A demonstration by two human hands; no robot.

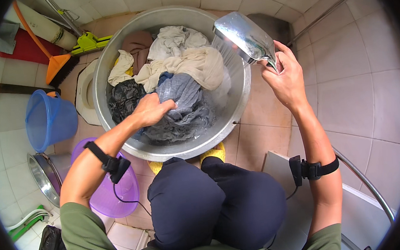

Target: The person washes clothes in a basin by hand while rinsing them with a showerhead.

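My right hand [286, 77] grips a chrome, square-faced shower head [244, 34] above the right rim of a large round metal tub [183, 152]. Fine water jets fall from it into the tub. Inside, my left hand [153, 110] is closed on a wet grey-blue cloth garment [183, 95], partly in water. Around that garment lie a cream cloth [205, 68], a white cloth [174, 40], a brown cloth [136, 47] and a black garment [126, 98]. How far the garments reach under the water is hidden.
Left of the tub are a squat toilet [85, 94], a blue bucket [51, 119], a steel basin [42, 175] and a purple basin [121, 194]. An orange broom [57, 65] and green mop [88, 42] lean behind. A metal shower hose [367, 184] runs at right.
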